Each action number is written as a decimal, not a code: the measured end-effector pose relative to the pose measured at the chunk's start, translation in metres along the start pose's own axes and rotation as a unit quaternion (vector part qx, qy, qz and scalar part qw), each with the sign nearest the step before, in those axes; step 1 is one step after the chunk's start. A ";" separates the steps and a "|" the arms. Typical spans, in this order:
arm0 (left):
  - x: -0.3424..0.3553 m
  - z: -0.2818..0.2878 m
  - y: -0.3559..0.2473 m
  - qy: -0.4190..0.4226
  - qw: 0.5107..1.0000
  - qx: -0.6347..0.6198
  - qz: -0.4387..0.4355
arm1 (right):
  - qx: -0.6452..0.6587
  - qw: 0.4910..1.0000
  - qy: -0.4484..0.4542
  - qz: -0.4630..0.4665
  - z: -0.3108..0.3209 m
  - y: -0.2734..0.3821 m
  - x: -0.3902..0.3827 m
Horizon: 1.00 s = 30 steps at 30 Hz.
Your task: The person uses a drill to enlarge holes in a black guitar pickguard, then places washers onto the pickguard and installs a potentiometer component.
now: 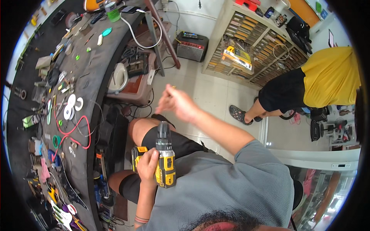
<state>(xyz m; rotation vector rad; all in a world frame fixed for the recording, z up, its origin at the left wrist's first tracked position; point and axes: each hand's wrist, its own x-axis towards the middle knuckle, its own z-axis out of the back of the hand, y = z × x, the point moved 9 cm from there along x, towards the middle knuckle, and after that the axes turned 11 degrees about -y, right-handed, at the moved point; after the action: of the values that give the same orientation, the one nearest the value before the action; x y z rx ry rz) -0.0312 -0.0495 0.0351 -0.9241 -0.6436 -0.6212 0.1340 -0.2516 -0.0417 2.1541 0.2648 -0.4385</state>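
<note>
My left hand (pixel 147 163) grips a yellow and black cordless drill (pixel 165 169) by its handle; the black chuck (pixel 163 131) points up, away from my body. My right hand (pixel 172 101) is raised above and a little right of the chuck, apart from it. Its thumb and fingers are drawn together at a small thing by the fingertips, too small to make out. The drill is over my lap, beside the dark workbench on the left.
The cluttered workbench (pixel 83 86) curves along the left, with cables and white rings. A cabinet (pixel 216 57) of small drawers and an amplifier (pixel 190 50) stand ahead. Another person (pixel 327 77) in yellow and black stands at right. A glass door (pixel 323 156) is behind them.
</note>
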 end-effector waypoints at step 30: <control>-0.126 0.456 -0.117 -0.363 0.717 0.458 0.379 | -0.681 0.352 0.529 0.365 -0.172 -0.333 -0.119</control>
<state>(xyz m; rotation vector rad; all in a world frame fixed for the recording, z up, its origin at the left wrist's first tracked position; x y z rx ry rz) -0.3029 0.3163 0.2082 -0.3499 -1.0303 0.8445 -0.0534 0.0775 -0.1479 0.2926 0.1673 1.3816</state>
